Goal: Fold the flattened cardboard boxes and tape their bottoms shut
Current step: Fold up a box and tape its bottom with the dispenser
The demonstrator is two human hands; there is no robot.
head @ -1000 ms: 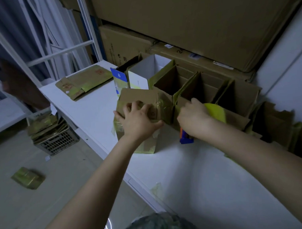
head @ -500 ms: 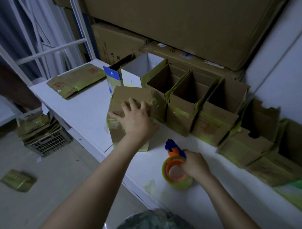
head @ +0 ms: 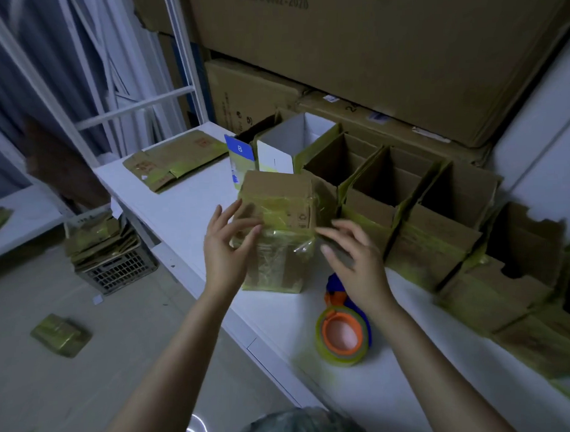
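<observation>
The box [head: 278,212] being worked on stands bottom-up at the centre of the frame, near the front edge of the worktop [head: 186,203], its upturned bottom and near face wrapped in yellow-green tape. The left hand [head: 225,253] has its fingers straight and spread against the box's left edge, gripping nothing. The right hand [head: 358,265] is likewise spread and empty, with its fingertips at the box's right corner; I cannot tell whether they actually touch it.

Likely trouble from here:

- The tape at that right corner looks crinkled and puffed. If it is not pressed flat, it may lift and let the bottom flaps spring open.
- Loose film there could cling to the fingers and peel back as the hand draws away.
- The box sits close to the worktop's front edge with only flat hands steadying it. A hard rub from the right could slide it left and off onto the floor.
- The tape roll [head: 343,336] lies just under the right wrist, at lower centre and also near the edge. A careless forearm could knock it off.
- The box stands right against the row of open boxes [head: 389,192] stretching to the right, so turning it upright roughly could tip or shove those neighbours.
</observation>
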